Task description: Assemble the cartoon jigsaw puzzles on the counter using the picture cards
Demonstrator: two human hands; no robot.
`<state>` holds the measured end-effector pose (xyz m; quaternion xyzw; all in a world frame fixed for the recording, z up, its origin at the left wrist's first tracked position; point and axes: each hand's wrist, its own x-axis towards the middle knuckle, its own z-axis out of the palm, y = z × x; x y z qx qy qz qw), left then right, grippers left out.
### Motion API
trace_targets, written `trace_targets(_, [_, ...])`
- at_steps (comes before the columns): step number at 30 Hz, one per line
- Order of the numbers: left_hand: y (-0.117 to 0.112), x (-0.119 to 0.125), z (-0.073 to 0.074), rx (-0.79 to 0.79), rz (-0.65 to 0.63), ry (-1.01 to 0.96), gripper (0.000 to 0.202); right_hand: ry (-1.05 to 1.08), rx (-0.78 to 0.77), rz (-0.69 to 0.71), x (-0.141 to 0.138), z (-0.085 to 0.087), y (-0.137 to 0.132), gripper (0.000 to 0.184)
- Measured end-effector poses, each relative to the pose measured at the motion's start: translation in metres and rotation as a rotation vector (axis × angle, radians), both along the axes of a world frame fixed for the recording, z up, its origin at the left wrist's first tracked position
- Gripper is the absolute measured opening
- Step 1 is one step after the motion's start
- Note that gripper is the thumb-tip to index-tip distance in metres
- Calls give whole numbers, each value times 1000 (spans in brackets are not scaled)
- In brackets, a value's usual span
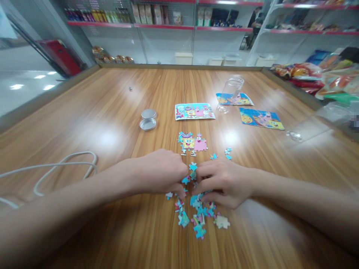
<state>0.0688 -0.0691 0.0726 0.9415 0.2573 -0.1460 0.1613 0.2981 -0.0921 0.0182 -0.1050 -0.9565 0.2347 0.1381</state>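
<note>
My left hand (164, 172) and my right hand (224, 182) meet over a heap of loose puzzle pieces (198, 216) on the wooden table (112, 127). Both hands have their fingers curled in a pinch around small turquoise pieces (192, 172) held between them. Just beyond the hands lies a partly joined cartoon puzzle section (193, 142), yellow and pink. A few stray pieces (227, 152) lie to its right.
Three picture cards (194, 111) (234, 99) (261, 118) lie further back, with a clear plastic jar (230, 91) on its side. A round metal tin and its lid (148, 119) sit at centre left. A white cable (64, 164) loops at the left. Snack bags (314, 76) pile at the right; shelves stand behind.
</note>
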Motion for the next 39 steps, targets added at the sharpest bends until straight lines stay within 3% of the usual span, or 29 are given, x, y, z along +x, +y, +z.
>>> trace_targets(3, [1, 1, 0, 7, -10, -38, 20, 26, -20, 1, 2, -1, 2, 19])
trace_targets(6, [-6, 8, -1, 37, -32, -59, 36, 9, -25, -5, 5, -3, 4, 21])
trace_targets(12, [-11, 13, -3, 62, -16, 73, 39, 8, -51, 7, 10, -3, 6, 20])
trace_targets(15, [-7, 6, 0, 43, -8, 70, 29, 93, -71, -12, 10, 4, 7, 17])
trace_targets(18, [-5, 2, 1, 33, -19, 4, 25, 179, -102, -153, 18, 19, 17, 16])
trace_targets(20, [-5, 2, -1, 60, -6, -4, 29, 116, -117, -292, 28, 32, 28, 16])
trace_targets(24, [-5, 2, -6, 66, -6, 24, 33, -271, -65, -440, 47, 49, 47, 24])
trace_targets(29, [-3, 3, -6, 102, 3, -92, 27, -506, -54, -371, 45, 48, 48, 35])
trace_targets(31, [-1, 3, -8, 137, 4, -101, 25, -528, -53, -364, 40, 48, 44, 36])
trace_targets(36, [3, 0, -17, 169, -31, -123, 45, -538, 7, -394, 30, 50, 34, 44])
trace_targets(39, [4, 0, -17, 143, -111, -201, 40, -571, 23, -387, 27, 50, 32, 45])
